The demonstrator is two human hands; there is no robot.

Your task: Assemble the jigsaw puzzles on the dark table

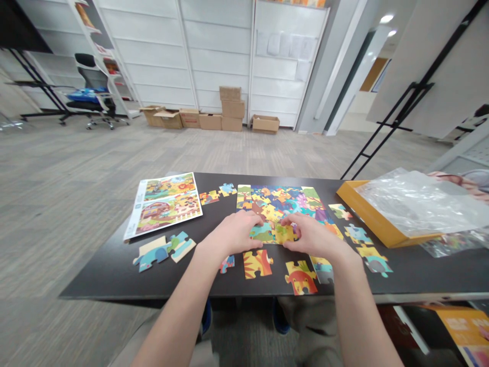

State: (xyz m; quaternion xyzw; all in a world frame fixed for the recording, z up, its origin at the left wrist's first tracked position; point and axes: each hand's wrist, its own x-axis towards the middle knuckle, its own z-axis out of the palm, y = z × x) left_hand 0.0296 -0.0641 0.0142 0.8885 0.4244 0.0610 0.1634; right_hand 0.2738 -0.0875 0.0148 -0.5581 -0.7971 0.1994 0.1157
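My left hand (242, 232) rests on the left lower part of a colourful jigsaw (301, 196) on the dark table, its thumb and fingers around a teal and green piece (262, 232). At the jigsaw's near edge, my right hand (311, 234) holds a yellow-green piece (284, 233) between thumb and fingers, right beside the teal one. Loose pieces lie nearer to me: a yellow and orange one (257, 264) and one with a red bear face (301, 278). Another piece (323, 269) is partly hidden by my right wrist.
A picture sheet (168, 204) lies at the left, with loose pieces (153, 255) below it. More pieces (358, 234) lie right of the jigsaw. An orange box (376, 219) with clear plastic (424, 201) stands on the right side of the dark table (114, 270).
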